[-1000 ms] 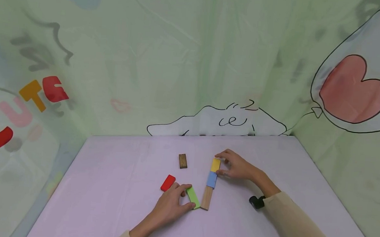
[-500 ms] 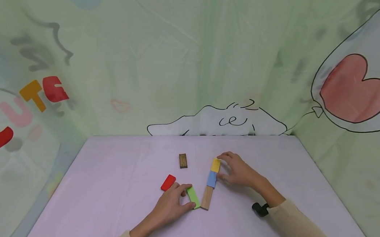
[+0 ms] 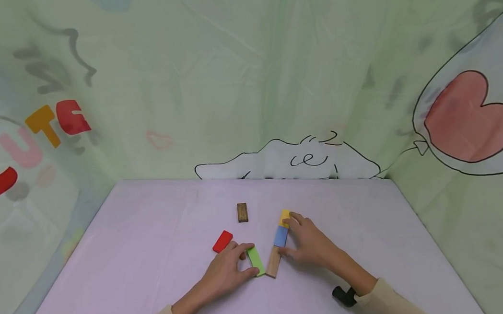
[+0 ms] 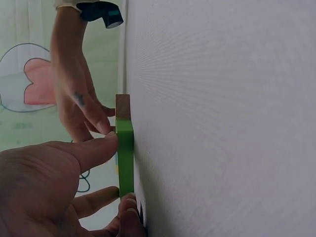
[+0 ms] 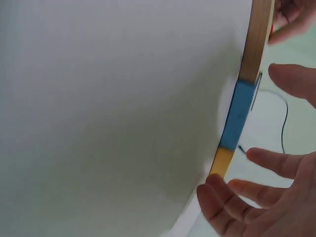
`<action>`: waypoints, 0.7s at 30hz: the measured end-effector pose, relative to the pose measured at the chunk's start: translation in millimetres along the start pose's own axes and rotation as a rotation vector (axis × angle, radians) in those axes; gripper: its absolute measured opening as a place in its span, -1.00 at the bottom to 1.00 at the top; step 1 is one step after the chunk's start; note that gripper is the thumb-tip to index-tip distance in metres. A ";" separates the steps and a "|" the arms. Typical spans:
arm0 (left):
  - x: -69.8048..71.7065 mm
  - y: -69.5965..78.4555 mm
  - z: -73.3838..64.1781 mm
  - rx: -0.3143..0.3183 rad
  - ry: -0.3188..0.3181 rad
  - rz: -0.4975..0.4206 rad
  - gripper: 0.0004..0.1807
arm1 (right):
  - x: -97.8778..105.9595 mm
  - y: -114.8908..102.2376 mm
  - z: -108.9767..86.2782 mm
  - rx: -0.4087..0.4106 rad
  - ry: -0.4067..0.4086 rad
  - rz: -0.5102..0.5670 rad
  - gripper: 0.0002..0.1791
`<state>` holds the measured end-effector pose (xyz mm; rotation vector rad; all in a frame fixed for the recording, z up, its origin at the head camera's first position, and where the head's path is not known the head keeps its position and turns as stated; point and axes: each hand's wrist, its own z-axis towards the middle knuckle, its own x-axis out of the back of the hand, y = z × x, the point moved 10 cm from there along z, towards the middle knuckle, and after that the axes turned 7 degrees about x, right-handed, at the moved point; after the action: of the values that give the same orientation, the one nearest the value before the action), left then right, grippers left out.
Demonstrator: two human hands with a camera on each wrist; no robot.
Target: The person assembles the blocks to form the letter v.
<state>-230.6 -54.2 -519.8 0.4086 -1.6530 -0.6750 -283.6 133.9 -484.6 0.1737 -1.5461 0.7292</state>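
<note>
In the head view my left hand (image 3: 225,270) pinches a green block (image 3: 255,260) by its two ends, thumb at the near end and fingertips at the far one. One corner of the green block meets the near end of a plain wooden block (image 3: 273,264). Beyond that, a blue block (image 3: 280,236) and a yellow block (image 3: 284,214) continue the line, end to end. My right hand (image 3: 313,243) is spread along the right side of this row. Its fingertips are at the yellow block, while the thumb, near the blue-wood joint, stands off the row in the right wrist view.
A red block (image 3: 222,241) lies just left of my left fingers. Farther back is a dark brown block (image 3: 242,212). All blocks lie on a pale cloth-covered table (image 3: 151,247), with a printed curtain (image 3: 187,76) behind it.
My right hand slides nearer along the row, its thumb passing from beside the blue block to the wooden one. The left hand and green block stay put.
</note>
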 end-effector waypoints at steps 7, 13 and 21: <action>-1.0 -0.5 0.1 0.006 -0.007 -0.004 -0.32 | -4.0 -14.7 -6.3 0.044 -0.001 -0.056 -0.18; 0.5 0.4 -0.1 0.002 -0.002 -0.010 -0.34 | -4.2 -18.8 -8.9 0.059 0.001 -0.087 -0.18; 0.5 -0.2 -0.1 0.000 0.004 0.003 -0.34 | -6.0 -19.2 -9.2 0.079 0.013 -0.117 -0.18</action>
<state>-230.6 -54.7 -519.5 0.4073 -1.6495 -0.6710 -265.0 121.9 -484.3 0.3148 -1.4825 0.6974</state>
